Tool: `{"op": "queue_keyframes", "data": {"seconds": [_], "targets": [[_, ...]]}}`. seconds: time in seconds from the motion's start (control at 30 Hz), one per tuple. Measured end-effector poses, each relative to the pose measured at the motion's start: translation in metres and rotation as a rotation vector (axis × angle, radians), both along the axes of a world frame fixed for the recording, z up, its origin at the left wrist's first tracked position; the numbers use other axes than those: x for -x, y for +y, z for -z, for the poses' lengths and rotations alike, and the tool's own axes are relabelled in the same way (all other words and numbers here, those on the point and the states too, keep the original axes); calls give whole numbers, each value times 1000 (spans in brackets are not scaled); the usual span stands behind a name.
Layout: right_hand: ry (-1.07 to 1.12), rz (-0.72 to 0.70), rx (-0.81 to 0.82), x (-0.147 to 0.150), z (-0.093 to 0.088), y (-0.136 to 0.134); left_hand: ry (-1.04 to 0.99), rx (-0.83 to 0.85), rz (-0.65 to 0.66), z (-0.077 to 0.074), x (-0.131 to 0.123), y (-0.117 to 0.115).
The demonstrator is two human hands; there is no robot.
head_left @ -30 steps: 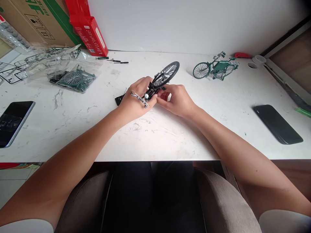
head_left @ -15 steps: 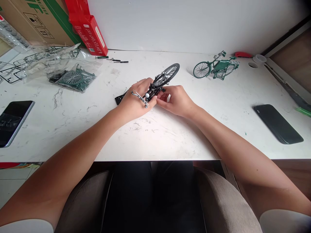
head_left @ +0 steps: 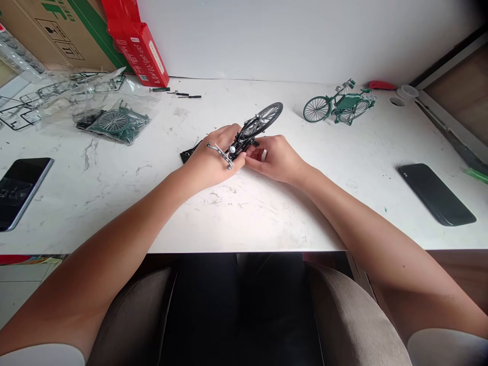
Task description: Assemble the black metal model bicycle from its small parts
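My left hand (head_left: pixel 213 160) is wrapped round a black model bicycle (head_left: pixel 256 125), whose silver handlebar (head_left: pixel 219 152) sticks out over my knuckles. One spoked wheel (head_left: pixel 267 116) points away from me, up and to the right. My right hand (head_left: pixel 277 158) is closed against the frame from the right, fingertips pinched at a small part that I cannot make out. A flat black piece (head_left: pixel 187 154) lies on the white table (head_left: pixel 244 213) just left of my left hand.
A finished green model bicycle (head_left: pixel 338 106) stands at the back right. A bag of green parts (head_left: pixel 113 122) and clear bags lie back left, with small screwdrivers (head_left: pixel 179 94) and a red box (head_left: pixel 139 43) behind. One phone (head_left: pixel 21 190) lies left, another (head_left: pixel 436 194) right.
The black bicycle has tipped a little flatter, its wheel shifting slightly right and down. Both hands have stayed on it, almost in place.
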State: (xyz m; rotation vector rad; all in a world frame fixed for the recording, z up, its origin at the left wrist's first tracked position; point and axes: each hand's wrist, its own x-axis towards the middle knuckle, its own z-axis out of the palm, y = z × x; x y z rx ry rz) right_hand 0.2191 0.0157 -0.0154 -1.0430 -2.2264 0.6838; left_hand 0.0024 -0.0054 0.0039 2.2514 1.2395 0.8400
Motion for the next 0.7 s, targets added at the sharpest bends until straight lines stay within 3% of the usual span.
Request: {"op": "queue_keyframes", "data": {"seconds": [0.7], "targets": [[-28, -1, -15, 0, 0, 0, 3, -38, 12, 4, 1, 2]]}}
